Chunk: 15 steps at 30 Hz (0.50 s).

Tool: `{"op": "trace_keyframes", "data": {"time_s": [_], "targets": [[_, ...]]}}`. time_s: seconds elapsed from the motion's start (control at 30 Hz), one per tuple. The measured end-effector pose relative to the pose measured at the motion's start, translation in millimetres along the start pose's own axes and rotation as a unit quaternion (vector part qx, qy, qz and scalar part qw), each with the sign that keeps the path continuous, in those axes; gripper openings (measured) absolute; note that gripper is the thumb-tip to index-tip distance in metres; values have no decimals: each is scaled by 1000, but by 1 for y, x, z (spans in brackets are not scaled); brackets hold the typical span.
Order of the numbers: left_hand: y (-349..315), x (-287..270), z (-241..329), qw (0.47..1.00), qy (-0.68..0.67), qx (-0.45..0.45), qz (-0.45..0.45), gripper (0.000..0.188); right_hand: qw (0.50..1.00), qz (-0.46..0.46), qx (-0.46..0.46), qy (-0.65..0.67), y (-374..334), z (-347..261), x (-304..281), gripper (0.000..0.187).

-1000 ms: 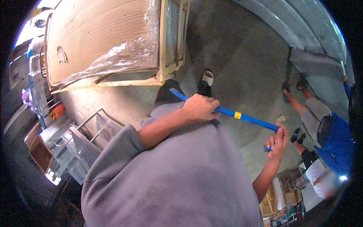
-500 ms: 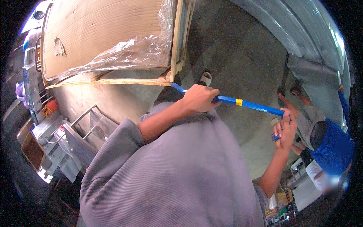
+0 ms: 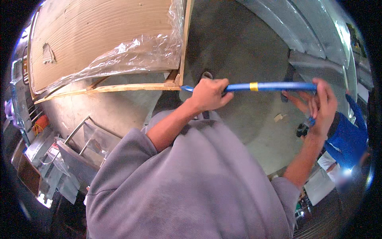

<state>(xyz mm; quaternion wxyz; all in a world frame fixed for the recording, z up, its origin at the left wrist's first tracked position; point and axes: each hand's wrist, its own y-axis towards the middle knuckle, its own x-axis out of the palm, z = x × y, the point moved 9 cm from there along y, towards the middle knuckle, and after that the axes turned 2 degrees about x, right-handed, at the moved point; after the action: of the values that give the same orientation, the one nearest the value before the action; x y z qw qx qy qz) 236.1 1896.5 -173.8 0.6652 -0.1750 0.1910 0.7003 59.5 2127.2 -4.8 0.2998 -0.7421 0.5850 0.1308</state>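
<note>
A blue crowbar (image 3: 278, 86) with a yellow band lies almost level across the view. My left hand (image 3: 209, 94) is closed round it near its flat tip. That tip meets the lower corner of a wooden crate frame (image 3: 131, 87); whether it is wedged in cannot be made out. Toward the hooked end, my right hand (image 3: 324, 105) is closed on the bar, and part of the hook shows below the fingers. Inside the frame stands a large cardboard sheet (image 3: 99, 36), its lower edge and right side covered by crinkled clear plastic film (image 3: 151, 51).
Close beyond my right hand is another person in blue (image 3: 346, 137). Tall plastic-wrapped goods (image 3: 314, 36) stand at the far right. A metal-framed cart (image 3: 79, 155) and an orange object (image 3: 41, 124) are on the left. A small scrap (image 3: 279, 117) lies on the grey floor.
My right hand has moved up and right, swinging the hooked end up so the bar is more level. The crate has shifted slightly left in view. The other person has changed posture.
</note>
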Motion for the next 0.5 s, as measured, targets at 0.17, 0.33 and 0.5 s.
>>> {"op": "trace_keyframes", "data": {"time_s": [0.17,0.33,0.5], "targets": [[-27,50,6,978,88,73,-174,31,976,159,119,91,-117,166,-41,29],[-80,86,2,907,133,157,-368,33,858,290,247,345,-296,302,31,27],[-80,72,11,915,131,176,-340,31,886,322,219,250,-316,274,20,29]]}}
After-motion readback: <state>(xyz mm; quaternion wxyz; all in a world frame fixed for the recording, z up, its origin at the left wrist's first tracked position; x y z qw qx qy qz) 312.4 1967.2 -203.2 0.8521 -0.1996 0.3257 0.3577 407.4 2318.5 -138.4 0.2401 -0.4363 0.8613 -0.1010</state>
